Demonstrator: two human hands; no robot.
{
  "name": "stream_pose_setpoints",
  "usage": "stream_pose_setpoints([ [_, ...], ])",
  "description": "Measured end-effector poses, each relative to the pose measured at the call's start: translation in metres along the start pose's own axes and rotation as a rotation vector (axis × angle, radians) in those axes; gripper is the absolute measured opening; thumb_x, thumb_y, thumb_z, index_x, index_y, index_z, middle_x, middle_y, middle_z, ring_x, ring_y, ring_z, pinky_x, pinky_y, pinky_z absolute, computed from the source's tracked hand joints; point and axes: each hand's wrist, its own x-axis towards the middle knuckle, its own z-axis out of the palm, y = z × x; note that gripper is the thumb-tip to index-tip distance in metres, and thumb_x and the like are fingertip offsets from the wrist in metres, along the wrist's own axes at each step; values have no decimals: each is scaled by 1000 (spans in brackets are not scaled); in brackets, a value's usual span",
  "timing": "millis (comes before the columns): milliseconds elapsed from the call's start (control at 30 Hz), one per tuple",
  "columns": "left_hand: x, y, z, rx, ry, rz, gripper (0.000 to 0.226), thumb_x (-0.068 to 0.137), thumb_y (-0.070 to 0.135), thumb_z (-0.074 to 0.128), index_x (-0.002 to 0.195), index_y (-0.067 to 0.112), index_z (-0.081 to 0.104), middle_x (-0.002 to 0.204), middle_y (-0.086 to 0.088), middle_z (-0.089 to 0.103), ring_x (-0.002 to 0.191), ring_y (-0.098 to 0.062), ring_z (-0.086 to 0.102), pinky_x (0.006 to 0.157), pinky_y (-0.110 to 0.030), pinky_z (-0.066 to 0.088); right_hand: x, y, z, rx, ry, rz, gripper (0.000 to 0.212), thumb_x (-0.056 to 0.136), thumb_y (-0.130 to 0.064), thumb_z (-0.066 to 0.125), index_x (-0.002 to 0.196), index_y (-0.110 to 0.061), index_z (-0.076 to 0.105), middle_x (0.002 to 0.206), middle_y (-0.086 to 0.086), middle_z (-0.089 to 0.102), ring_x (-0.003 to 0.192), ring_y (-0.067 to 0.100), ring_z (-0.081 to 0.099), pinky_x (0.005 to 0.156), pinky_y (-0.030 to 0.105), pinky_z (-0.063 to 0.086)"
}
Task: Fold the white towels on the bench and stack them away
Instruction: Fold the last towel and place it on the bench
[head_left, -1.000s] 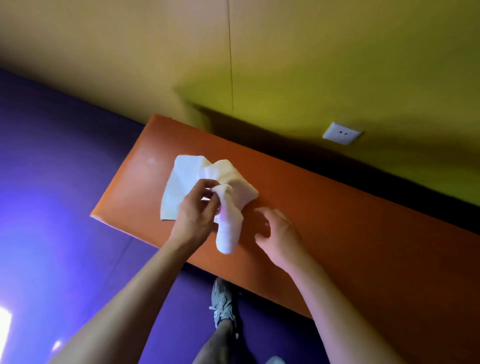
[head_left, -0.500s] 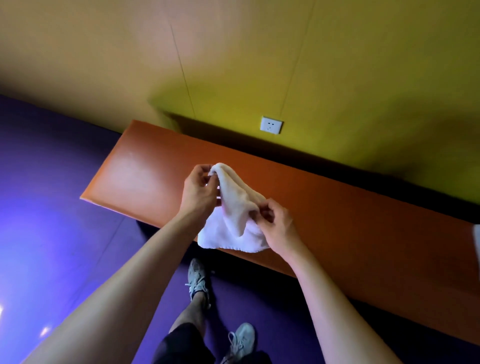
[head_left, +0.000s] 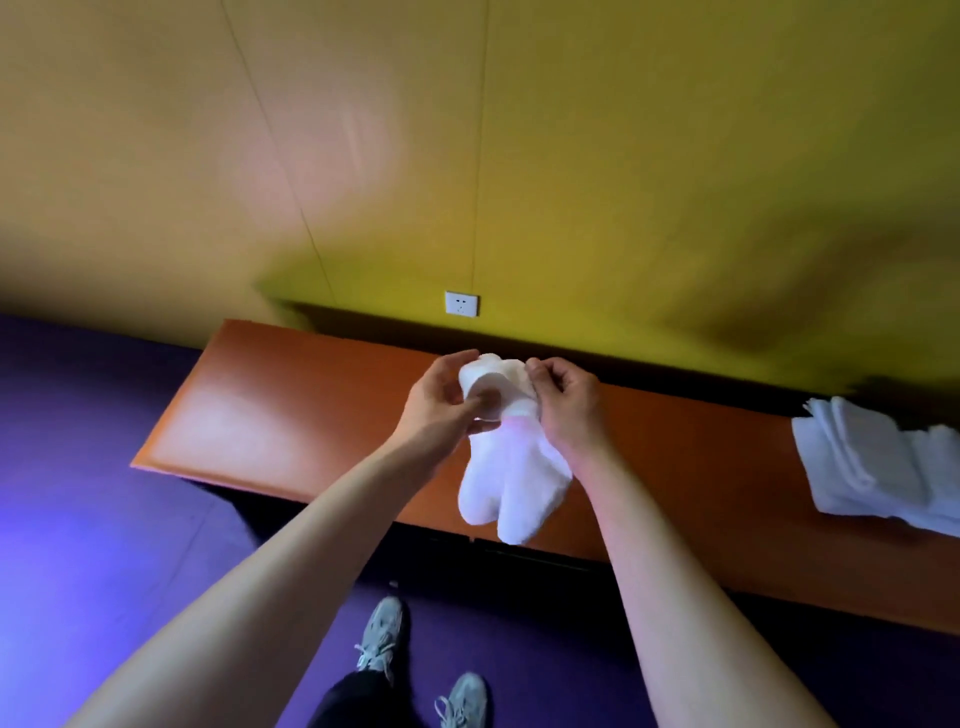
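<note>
Both hands are raised over the orange bench (head_left: 291, 415) and clamped on one white towel (head_left: 511, 478). The left hand (head_left: 441, 402) pinches the towel's upper edge between thumb and curled fingers; the right hand (head_left: 569, 402) grips the same bunched edge from the other side, fingers curled in. The hands sit close together, the gathered cloth between them. Below the hands the towel hangs free in two rounded lobes, its lower end in front of the bench's near edge; whether it touches the bench top cannot be told.

On the bench, well to the right of the held towel, lies a pile of white towels (head_left: 878, 467), loosely layered and cut off by the frame edge, so its count cannot be read. No container is in view.

A white wall socket (head_left: 461, 304) sits on the yellow wall (head_left: 623, 156) just above the bench's far edge; no legible writing shows on it.

Below the bench, on the purple floor (head_left: 104, 519), two grey laced shoes (head_left: 379, 639) are seen, the nearer one partly cut off at the bottom.
</note>
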Motion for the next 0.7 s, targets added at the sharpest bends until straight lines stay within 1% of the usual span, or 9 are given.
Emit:
stream_pose_setpoints([
  [67,-4,9,10,30,146,23,38,86,-11,61,116,13,63,106,-15,71,85,-24,72,62,-28,59,-6,-15,-4,12,-12,-25,35,101,-18,59,67,-22,52,55,-13,46,54,2,39,57,26,34],
  [167,-4,23,18,1,188,18,35,81,-11,66,107,13,60,99,-14,70,71,-21,75,56,-28,58,-18,-31,-15,72,-70,-49,22,93,-26,71,77,-19,57,64,-11,57,60,1,48,59,21,39],
  [233,-4,30,21,7,191,-1,34,79,-8,70,103,13,57,94,-11,70,64,-17,74,53,-27,57,-23,-35,-29,-38,-161,-77,21,85,-26,80,92,-18,62,78,-1,66,70,7,55,64,26,46],
  [267,-4,33,23,36,196,0,31,81,-7,69,104,11,57,91,-11,71,59,-15,72,51,-26,55,-24,-35,-36,-125,-178,-104,19,84,-24,80,94,-20,64,80,-3,67,71,8,57,65,27,47],
  [367,-2,43,27,169,177,47,21,87,-6,58,104,7,63,74,-6,67,47,-11,57,48,-26,49,-24,-40,-56,-335,-159,-180,9,87,-22,72,85,-28,65,69,-12,63,62,0,54,59,24,41],
  [433,-1,52,27,301,104,127,28,88,-4,52,93,18,68,68,-1,67,52,-14,59,54,-32,55,-25,-42,-66,-452,-164,-211,7,91,-22,66,84,-24,65,68,-8,63,64,7,56,60,28,40],
  [500,-2,62,28,333,35,172,33,90,-2,52,85,26,69,78,-4,71,69,-17,67,64,-37,62,-26,-43,-77,-548,-172,-224,10,93,-21,62,84,-18,65,72,-1,66,72,20,62,63,36,44],
  [567,-3,69,28,315,17,177,34,92,-1,53,84,27,72,87,-11,70,79,-22,70,65,-40,63,-28,-43,-88,-613,-169,-217,18,91,-22,65,74,-22,59,64,1,62,67,23,62,59,37,41],
  [700,-6,68,31,321,35,86,24,95,9,57,86,25,71,90,-12,70,79,-24,66,72,-41,60,-28,-40,-101,-744,-179,-183,18,86,-23,73,74,-21,60,66,3,61,65,24,57,58,34,34],
])
